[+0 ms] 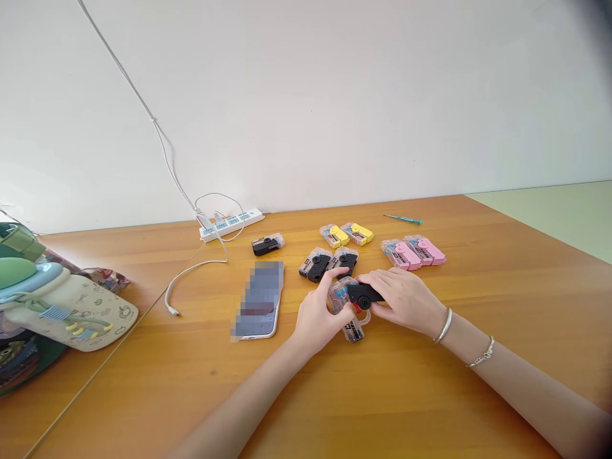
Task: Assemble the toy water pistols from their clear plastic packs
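Two bare hands work over a wooden table (306, 395), both on one clear-and-black case (352, 294), just in front of two matching black cases (315, 265). The left hand (318, 317) grips its clear side between curved thumb and forefinger; the right hand (406, 296), with two silver bracelets (444, 326) on its wrist, pinches its black part. Farther back lie two yellow cases (337, 236), and to the right two pink cases (405, 255). One more black case (268, 245) sits apart at left, behind one phone (262, 299). Also present: one teal screwdriver (406, 220), one white power strip (232, 225) and one cream bottle (95, 312).
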`<move>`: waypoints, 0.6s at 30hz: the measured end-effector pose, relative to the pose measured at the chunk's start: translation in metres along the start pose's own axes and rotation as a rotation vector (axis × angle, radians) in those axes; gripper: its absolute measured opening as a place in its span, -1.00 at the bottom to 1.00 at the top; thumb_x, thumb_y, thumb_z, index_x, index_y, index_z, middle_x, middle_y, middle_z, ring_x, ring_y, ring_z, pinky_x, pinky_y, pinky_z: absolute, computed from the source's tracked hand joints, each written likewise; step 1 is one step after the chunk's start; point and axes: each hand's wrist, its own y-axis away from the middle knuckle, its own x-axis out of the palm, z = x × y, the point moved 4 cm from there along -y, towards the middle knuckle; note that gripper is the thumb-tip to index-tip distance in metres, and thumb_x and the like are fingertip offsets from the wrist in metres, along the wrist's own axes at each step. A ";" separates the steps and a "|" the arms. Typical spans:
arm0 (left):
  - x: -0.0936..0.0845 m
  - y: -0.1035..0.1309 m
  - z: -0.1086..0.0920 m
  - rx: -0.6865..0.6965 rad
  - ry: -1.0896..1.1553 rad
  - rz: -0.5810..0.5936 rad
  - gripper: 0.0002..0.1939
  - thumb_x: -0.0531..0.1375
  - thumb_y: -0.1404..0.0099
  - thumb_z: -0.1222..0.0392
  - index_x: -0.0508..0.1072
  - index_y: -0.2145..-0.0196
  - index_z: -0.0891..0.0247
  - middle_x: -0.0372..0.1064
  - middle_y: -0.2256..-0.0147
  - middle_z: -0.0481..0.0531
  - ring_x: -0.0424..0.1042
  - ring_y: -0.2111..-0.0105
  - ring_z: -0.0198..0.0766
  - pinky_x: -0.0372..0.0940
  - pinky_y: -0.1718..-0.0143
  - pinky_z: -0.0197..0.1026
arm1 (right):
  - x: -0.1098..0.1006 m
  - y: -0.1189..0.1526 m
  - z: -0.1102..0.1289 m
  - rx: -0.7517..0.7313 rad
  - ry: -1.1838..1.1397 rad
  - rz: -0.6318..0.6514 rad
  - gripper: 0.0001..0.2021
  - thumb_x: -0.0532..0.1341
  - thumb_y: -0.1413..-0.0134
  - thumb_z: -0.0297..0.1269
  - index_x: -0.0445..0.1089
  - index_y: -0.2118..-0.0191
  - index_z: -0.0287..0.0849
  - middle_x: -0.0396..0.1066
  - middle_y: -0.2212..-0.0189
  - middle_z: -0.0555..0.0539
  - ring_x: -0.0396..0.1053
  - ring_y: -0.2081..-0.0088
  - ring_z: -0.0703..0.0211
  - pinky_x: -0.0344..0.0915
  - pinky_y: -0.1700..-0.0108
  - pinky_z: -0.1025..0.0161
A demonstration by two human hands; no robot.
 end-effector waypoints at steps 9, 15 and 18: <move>-0.003 0.000 -0.006 0.021 -0.035 0.008 -0.55 0.10 -0.07 0.23 0.30 0.04 0.04 0.30 0.50 -0.19 0.12 0.59 -0.39 0.11 0.51 -0.36 | 0.001 0.002 0.001 -0.004 0.147 -0.048 -0.83 0.07 -0.03 -0.41 0.27 0.21 -0.20 0.44 0.49 -0.01 0.37 0.54 0.18 0.08 0.52 0.28; -0.004 0.001 -0.008 0.031 0.004 0.005 -0.57 0.11 -0.07 0.25 0.30 0.05 0.05 0.38 0.40 -0.17 0.21 0.51 -0.37 0.13 0.46 -0.36 | 0.003 0.002 0.001 -0.006 0.189 -0.063 -0.82 0.06 -0.03 -0.42 0.26 0.20 -0.21 0.44 0.50 -0.01 0.36 0.57 0.20 0.03 0.56 0.28; -0.004 0.001 -0.010 0.028 0.037 0.026 -0.58 0.10 -0.08 0.25 0.29 0.06 0.07 0.41 0.34 -0.16 0.26 0.47 -0.36 0.16 0.41 -0.35 | 0.001 0.002 0.002 -0.001 0.200 -0.042 -0.84 0.06 -0.03 -0.40 0.27 0.22 -0.20 0.43 0.53 0.01 0.34 0.60 0.22 0.00 0.56 0.30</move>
